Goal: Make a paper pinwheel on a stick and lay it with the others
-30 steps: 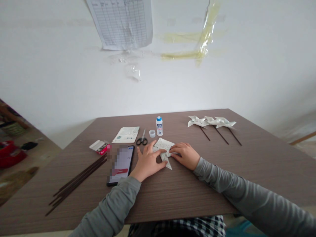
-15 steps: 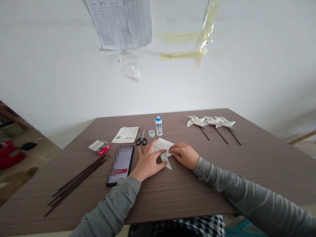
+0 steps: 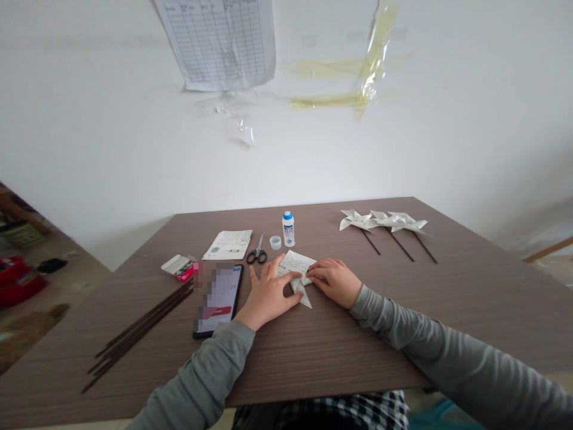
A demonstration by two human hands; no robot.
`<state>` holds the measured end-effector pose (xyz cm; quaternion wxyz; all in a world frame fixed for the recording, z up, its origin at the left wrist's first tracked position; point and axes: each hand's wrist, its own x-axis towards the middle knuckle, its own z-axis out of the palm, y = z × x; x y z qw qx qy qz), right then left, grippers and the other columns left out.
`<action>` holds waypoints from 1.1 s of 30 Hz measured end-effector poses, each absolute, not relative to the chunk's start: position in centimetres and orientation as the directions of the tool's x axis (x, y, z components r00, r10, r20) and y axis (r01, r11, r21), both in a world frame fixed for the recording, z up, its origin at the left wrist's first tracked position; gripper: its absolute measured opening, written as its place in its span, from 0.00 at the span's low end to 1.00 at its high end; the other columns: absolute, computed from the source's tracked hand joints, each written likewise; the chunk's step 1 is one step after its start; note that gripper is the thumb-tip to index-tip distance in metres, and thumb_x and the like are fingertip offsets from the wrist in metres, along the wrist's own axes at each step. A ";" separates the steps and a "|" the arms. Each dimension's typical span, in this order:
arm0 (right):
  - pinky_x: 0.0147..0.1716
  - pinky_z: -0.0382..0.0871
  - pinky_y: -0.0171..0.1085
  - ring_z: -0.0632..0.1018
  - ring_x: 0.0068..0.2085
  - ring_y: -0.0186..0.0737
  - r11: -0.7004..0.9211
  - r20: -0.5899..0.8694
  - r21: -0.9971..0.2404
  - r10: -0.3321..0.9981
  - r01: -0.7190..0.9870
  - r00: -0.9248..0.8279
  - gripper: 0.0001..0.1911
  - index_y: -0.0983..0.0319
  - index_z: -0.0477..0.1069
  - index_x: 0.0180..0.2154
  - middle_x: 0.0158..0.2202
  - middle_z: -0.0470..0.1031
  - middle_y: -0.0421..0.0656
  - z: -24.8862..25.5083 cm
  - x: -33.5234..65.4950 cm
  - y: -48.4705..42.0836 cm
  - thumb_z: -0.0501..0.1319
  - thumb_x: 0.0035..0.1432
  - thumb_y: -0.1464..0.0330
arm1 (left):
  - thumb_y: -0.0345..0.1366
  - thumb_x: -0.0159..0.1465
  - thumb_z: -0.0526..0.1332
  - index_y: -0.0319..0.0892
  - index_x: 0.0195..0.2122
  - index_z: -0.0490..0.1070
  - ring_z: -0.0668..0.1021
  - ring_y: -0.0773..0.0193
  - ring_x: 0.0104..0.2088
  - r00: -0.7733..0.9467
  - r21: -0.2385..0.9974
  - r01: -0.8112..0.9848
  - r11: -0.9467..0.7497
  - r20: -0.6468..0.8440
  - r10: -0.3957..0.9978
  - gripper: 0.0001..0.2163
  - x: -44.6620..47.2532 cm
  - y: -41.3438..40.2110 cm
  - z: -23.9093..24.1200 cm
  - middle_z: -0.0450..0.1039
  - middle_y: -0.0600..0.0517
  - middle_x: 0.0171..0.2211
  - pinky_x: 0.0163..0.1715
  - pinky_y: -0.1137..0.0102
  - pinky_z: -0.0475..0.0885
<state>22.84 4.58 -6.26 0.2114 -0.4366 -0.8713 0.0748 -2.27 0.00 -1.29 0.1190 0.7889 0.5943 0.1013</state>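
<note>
Half-folded white printed paper is pinned by flat, open left hand and right hand; three white paper pinwheels are finished at two o'clock.

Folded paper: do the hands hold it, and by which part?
Both hands pin the folded paper to the table: left hand on its left part, right hand on its right edge.

Table bears folded paper, phone, scissors, glue, 3 pinwheels, probably sticks.
</note>
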 end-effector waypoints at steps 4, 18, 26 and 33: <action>0.68 0.85 0.50 0.92 0.61 0.53 0.608 0.298 -0.315 0.792 0.728 -0.533 0.15 0.54 0.97 0.57 0.60 0.97 0.49 -6.2 22.9 4.6 0.71 0.85 0.75 | 0.47 0.77 0.83 0.61 0.72 0.93 0.68 0.18 0.91 0.256 0.293 0.925 -0.241 -0.013 0.967 0.23 -2.1 0.0 -1.1 0.64 0.41 0.95 0.89 0.09 0.50; 0.68 0.86 0.50 0.93 0.62 0.53 0.619 0.320 -0.317 0.783 0.718 -0.533 0.14 0.53 0.97 0.57 0.61 0.97 0.49 -6.7 23.0 4.8 0.72 0.85 0.74 | 0.47 0.76 0.84 0.61 0.75 0.91 0.68 0.19 0.92 0.250 0.294 0.924 -0.245 0.021 0.968 0.27 -2.4 0.1 -1.7 0.62 0.40 0.95 0.89 0.08 0.49; 0.68 0.87 0.50 0.94 0.61 0.54 0.641 0.351 -0.296 0.762 0.708 -0.544 0.15 0.54 0.98 0.57 0.60 0.98 0.50 -6.8 23.2 4.9 0.72 0.84 0.74 | 0.47 0.77 0.83 0.61 0.74 0.92 0.68 0.19 0.91 0.254 0.290 0.925 -0.247 0.011 0.967 0.25 -2.3 0.2 -1.5 0.63 0.40 0.95 0.87 0.06 0.51; 0.68 0.86 0.51 0.93 0.61 0.54 0.635 0.332 -0.308 0.769 0.708 -0.546 0.15 0.55 0.97 0.57 0.60 0.97 0.50 -7.0 23.2 5.0 0.72 0.84 0.75 | 0.47 0.76 0.84 0.60 0.72 0.93 0.69 0.18 0.91 0.266 0.301 0.917 -0.262 0.031 0.964 0.24 -2.3 0.2 -1.7 0.64 0.40 0.95 0.87 0.06 0.50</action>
